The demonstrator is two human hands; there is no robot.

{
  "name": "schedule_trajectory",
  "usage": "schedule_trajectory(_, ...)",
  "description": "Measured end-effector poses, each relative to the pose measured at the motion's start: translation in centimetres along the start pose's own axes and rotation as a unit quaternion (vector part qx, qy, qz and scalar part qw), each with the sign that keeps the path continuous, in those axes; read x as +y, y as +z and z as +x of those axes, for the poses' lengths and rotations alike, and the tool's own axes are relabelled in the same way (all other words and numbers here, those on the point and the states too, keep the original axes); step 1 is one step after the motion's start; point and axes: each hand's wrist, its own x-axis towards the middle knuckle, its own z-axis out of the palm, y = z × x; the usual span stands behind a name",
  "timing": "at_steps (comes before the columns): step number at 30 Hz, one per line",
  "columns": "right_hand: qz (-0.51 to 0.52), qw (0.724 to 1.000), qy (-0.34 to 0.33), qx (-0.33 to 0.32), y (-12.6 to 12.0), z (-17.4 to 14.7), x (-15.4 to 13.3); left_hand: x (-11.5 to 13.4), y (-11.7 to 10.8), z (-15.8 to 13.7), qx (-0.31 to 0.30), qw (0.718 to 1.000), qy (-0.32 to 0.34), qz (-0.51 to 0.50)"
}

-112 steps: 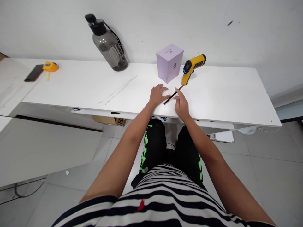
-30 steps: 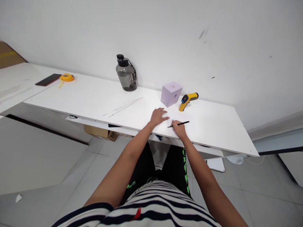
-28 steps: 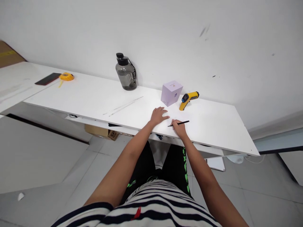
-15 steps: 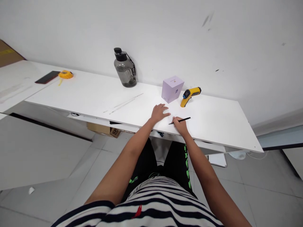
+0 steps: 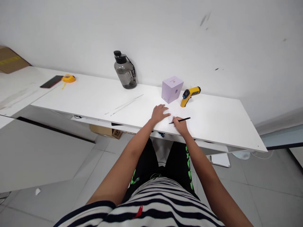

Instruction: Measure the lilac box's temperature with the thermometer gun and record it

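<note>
Pinched in the right hand (image 5: 181, 125) is a thin black pen (image 5: 180, 120); the grip is closed around its lower part, with the fingers curled and the heel of the hand resting on the white desk (image 5: 213, 126). The pen lies at a low slant, its tip pointing left toward the other hand and its far end sticking out to the right above the desk surface. The left hand (image 5: 159, 113) lies just beside it, palm down and fingers spread flat on the desk, its grip loose and holding nothing. Both hands sit close to the near edge of the desk, with a small gap between them. Farther back, a pale purple box (image 5: 172, 89) stands near the wall, and a yellow infrared thermometer (image 5: 190, 94) lies just to its right. To the left of the box, a dark smoky water bottle (image 5: 124, 70) with a black cap stands upright against the wall. Far off at the left end of the desk lie a yellow tape measure (image 5: 68, 78) and, touching it, a dark phone (image 5: 51, 81).
</note>
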Motion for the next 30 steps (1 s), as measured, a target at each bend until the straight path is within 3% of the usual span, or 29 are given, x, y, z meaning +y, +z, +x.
schedule_trajectory(30,-0.001,1.000,-0.004,0.023,-0.19,0.11,0.11,0.05,0.05,0.03,0.011,1.000,-0.002,0.006)
